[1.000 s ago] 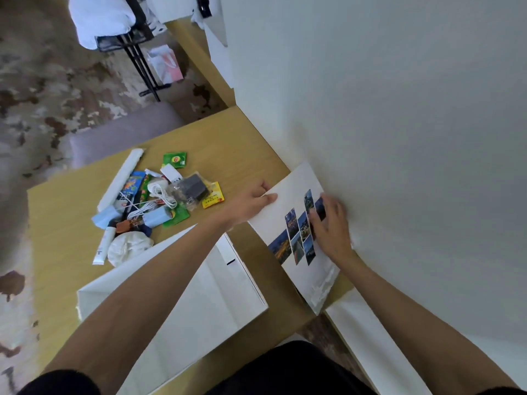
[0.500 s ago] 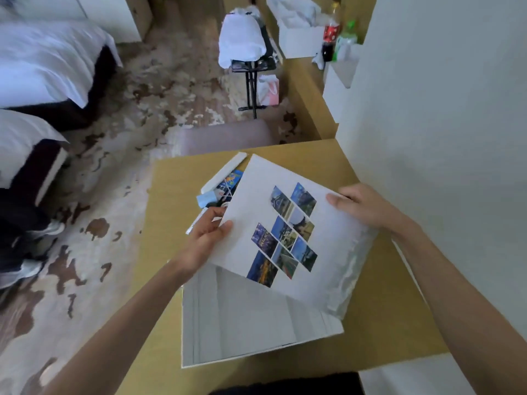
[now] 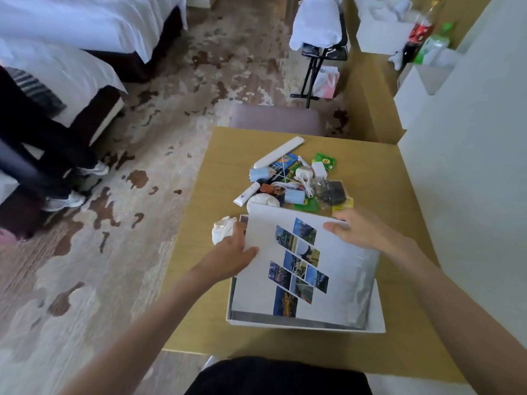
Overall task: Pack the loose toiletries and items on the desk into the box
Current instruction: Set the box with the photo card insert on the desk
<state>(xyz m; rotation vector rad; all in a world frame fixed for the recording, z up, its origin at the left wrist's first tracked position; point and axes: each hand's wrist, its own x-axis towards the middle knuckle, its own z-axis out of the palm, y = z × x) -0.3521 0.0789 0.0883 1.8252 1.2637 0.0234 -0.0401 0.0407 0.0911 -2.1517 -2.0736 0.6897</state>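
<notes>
A white box [image 3: 377, 315] sits on the wooden desk [image 3: 382, 178] in front of me. Over it I hold a white lid [image 3: 342, 269] printed with small photos, tilted, its near edge down inside the box. My left hand [image 3: 231, 252] grips the lid's left edge and my right hand [image 3: 359, 230] its far right corner. Beyond the lid lies a pile of loose toiletries [image 3: 296, 183]: a white tube, blue packets, green sachets, white cables, a dark pouch. A crumpled white wad [image 3: 224, 229] lies by my left hand.
A white wall [image 3: 470, 166] borders the desk on the right. A padded stool [image 3: 273, 119] stands past the far edge. Beds [image 3: 71, 52] stand on the left of the patterned carpet, and a person's legs and shoes [image 3: 65, 178] are beside them. A folding rack [image 3: 322, 47] stands further back.
I lifted the lid from against the wall and brought it over the box in both hands. My view swung up and left, showing the room. The toiletries pile is uncovered again.
</notes>
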